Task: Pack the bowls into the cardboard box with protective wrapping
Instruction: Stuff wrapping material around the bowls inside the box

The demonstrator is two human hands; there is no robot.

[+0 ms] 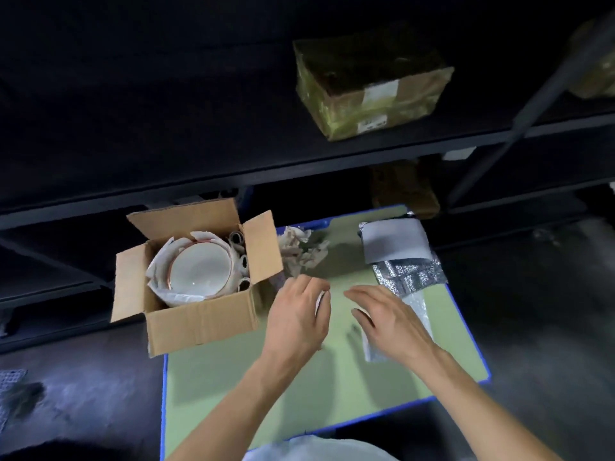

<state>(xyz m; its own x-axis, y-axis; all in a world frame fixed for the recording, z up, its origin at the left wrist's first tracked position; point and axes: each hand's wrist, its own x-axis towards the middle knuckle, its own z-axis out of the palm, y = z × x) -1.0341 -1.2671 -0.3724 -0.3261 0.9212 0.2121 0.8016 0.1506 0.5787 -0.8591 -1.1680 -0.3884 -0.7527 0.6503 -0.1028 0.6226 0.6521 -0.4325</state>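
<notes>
The box sits at the tabletop's 10 o'clock corner, flaps splayed so its mouth is free for loading. Inside, a bowl lies mouth up, nested in white wrap that cushions it from the walls. Paper rolls fill the gap at its 3 o'clock side. Crumpled paper lies just beside the box, at 12 o'clock from the hands, probably as filler. The left hand hovers near the box with fingers curled. A white edge shows at its fingertips, but I cannot tell whether it grips anything. The right hand, apart from it, has straight fingers low over the tabletop. A foil sheet lies at its 1 o'clock, within reach
</notes>
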